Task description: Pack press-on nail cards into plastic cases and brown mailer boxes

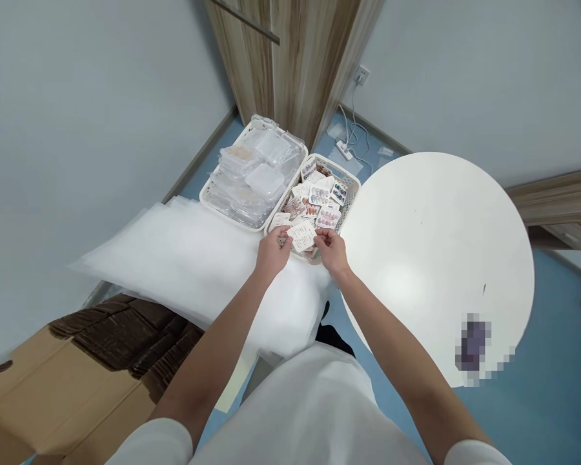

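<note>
A small white printed card [302,236] is stretched between my two hands, text side up. My left hand [274,250] pinches its left edge, and my right hand [332,250] pinches the right edge. Just beneath and beyond the card is a white plastic basket [351,188] heaped with cards. Several of these carry rows of press-on nails, such as a pink set [328,217], a lilac set [319,195], an orange-brown set [310,208] and a dark blue-green set [339,192]. The underside of the held card is hidden.
A larger white basket [204,197] on the left holds clear plastic packs [266,181]. White foam sheeting [184,258] spreads in front of it. A round white table [436,239] stands to the right, bearing a blurred-out item [473,345]. A cardboard box [53,387] is lower left; a power strip [343,150] lies behind.
</note>
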`<control>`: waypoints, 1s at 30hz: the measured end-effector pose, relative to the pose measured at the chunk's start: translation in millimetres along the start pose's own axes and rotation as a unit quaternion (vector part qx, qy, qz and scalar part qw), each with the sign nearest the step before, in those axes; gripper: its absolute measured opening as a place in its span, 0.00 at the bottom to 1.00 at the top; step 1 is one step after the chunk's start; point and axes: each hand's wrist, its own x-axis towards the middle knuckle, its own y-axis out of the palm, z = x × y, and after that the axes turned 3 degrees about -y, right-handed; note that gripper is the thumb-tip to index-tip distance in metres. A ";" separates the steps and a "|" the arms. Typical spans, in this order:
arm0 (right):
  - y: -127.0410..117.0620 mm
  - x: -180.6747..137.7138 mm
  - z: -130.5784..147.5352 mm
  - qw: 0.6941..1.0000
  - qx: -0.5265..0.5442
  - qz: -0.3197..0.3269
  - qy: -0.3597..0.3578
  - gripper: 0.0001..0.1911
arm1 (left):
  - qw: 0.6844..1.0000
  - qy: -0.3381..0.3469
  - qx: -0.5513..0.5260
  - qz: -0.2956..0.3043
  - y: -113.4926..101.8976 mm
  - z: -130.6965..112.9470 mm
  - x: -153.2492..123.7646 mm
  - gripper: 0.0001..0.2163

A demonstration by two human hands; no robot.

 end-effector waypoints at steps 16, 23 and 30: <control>-181.6 -123.1 3.5 0.987 0.060 -0.124 -0.084 0.12 | 0.966 -0.024 -0.127 0.224 115.3 -75.1 -127.5 0.10; -283.0 -192.1 -31.5 0.974 0.129 -0.156 -0.098 0.11 | 0.963 -0.015 -0.091 0.254 206.2 -108.4 -191.7 0.10; -371.1 -241.7 -65.1 0.974 0.141 -0.137 -0.114 0.14 | 0.943 -0.046 -0.114 0.310 282.2 -125.3 -241.2 0.11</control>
